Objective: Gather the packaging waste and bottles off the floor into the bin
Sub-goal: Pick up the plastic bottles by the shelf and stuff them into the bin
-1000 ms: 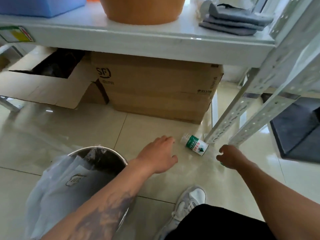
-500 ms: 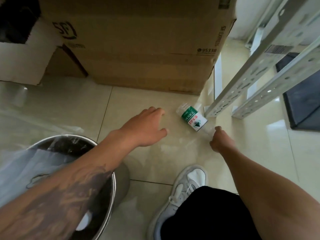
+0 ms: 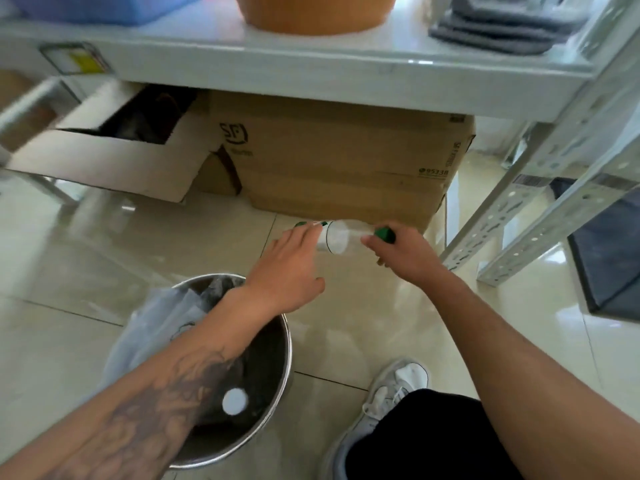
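Note:
A clear plastic bottle (image 3: 341,237) with a green cap and a green-and-white label is held sideways off the floor, in front of the cardboard box. My right hand (image 3: 403,252) is shut on its cap end. My left hand (image 3: 291,268) touches the label end with its fingertips, fingers spread. The round steel bin (image 3: 277,382), lined with a clear bag, stands at lower left under my left forearm. Inside it lie dark waste and a white round lid (image 3: 234,401).
A large brown cardboard box (image 3: 346,168) sits under the white shelf (image 3: 311,74), with an open box (image 3: 114,157) to its left. Perforated metal shelf legs (image 3: 526,220) slant down at right beside a dark mat (image 3: 609,258). My grey shoe (image 3: 391,393) is at bottom centre.
The bottle lay on the floor by the shelf leg; my right hand has picked it up and moved it left. My left hand has risen to meet its other end.

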